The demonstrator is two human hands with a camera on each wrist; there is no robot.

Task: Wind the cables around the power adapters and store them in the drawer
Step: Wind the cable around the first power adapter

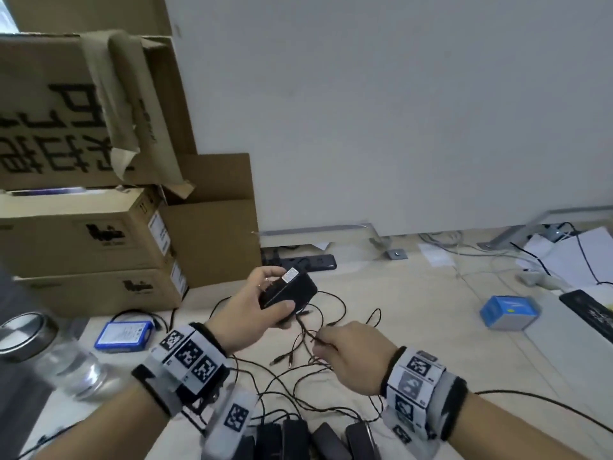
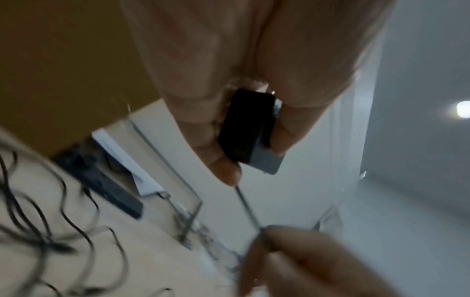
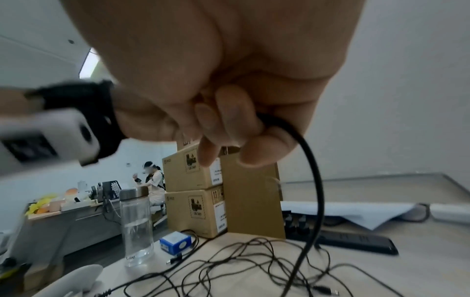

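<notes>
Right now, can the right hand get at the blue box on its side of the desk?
Probably not yet: the right hand pinches a black cable. The blue box sits unobstructed, so the path looks free once it lets go.

Loose cables [image 1: 298, 370] clutter desk centre; boxes [image 1: 89, 234] block left, bottle [image 1: 71, 363] nr.

stacked cardboard boxes [image 1: 86, 234] far left on worktop [image 1: 414, 313] | blue battery pack [image 1: 124, 336] before them | clear water bottle [image 3: 136, 227] upright | small blue box [image 1: 509, 312] right | black power strip [image 1: 298, 262] by wall
</notes>
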